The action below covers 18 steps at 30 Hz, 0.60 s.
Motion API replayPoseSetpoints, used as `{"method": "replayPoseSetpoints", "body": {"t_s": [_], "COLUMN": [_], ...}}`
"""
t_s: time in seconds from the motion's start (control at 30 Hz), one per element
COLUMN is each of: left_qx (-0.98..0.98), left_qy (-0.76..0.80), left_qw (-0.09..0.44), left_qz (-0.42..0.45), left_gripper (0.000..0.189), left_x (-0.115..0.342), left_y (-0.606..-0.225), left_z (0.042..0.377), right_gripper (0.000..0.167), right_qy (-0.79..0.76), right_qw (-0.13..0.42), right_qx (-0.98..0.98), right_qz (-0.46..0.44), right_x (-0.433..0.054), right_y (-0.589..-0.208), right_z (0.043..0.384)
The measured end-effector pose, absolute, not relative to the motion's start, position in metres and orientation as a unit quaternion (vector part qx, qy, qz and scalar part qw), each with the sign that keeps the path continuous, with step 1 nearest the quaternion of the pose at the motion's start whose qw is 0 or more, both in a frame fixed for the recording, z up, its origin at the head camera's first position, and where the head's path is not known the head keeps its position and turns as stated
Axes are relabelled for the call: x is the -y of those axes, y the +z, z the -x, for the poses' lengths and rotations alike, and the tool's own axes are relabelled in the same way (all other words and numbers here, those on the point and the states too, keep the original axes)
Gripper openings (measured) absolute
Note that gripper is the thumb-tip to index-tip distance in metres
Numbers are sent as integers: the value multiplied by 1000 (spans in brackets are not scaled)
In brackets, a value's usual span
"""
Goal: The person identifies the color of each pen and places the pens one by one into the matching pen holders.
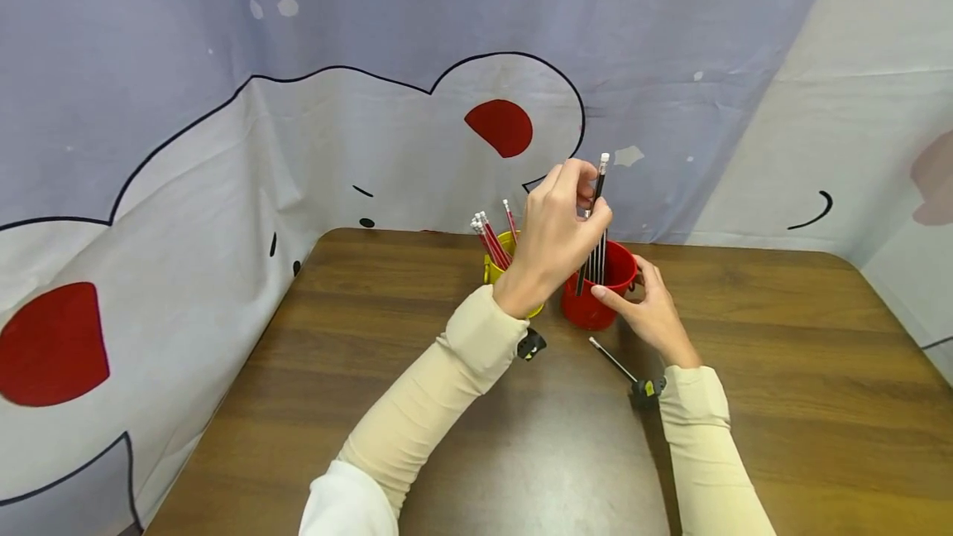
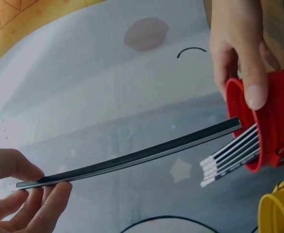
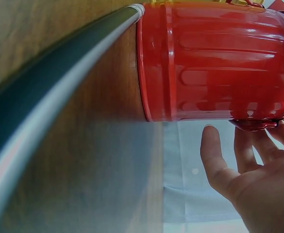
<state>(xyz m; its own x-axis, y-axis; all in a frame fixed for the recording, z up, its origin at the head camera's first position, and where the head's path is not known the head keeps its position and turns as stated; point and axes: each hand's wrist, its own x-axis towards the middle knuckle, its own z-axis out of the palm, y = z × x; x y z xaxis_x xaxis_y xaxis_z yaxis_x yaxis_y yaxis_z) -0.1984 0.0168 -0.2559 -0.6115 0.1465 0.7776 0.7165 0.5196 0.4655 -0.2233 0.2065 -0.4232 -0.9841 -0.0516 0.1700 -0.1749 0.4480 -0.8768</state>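
Note:
My left hand (image 1: 554, 226) pinches a black-and-white striped pencil (image 2: 132, 158) near its eraser end, between thumb and fingers. The pencil slants down, and its lower end is at the mouth of a red bucket (image 1: 584, 313). Several similar striped pencils (image 2: 231, 153) stand in that bucket with their white erasers up. At the bucket's right side, my right hand (image 1: 655, 317) holds it, the thumb over the rim and the fingers by the handle mount. Another striped pencil (image 1: 610, 356) lies on the table before the bucket, close to the right wrist.
A yellow bucket (image 2: 273, 213) with several red-striped pencils (image 1: 491, 238) stands left of the red one, partly hidden by the left hand. The wooden table (image 1: 350, 346) ends at a printed curtain (image 1: 357, 131) behind and at the sides.

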Motion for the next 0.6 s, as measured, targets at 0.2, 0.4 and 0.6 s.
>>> {"method": "replayPoseSetpoints", "body": {"t_s": [0.2,0.4,0.6], "left_qx": [809,813,822], "left_qy": [-391,-386,-381], "left_qw": [349,351,339], "left_qz": [265,260,253], "left_gripper": [15,15,15], "left_x": [-17,-20,-23], "left_y": [-243,-236,-242], "left_z": [204,211,222], "right_gripper": [75,76,76], "right_qy": [520,519,513], "right_qw": [61,65,70], "right_qx": [850,849,852], "right_qz": [-68,-70,-71], "right_x": [-204,-202,-203], "right_y": [-426,-422,-426], "right_z": [226,225,227]}}
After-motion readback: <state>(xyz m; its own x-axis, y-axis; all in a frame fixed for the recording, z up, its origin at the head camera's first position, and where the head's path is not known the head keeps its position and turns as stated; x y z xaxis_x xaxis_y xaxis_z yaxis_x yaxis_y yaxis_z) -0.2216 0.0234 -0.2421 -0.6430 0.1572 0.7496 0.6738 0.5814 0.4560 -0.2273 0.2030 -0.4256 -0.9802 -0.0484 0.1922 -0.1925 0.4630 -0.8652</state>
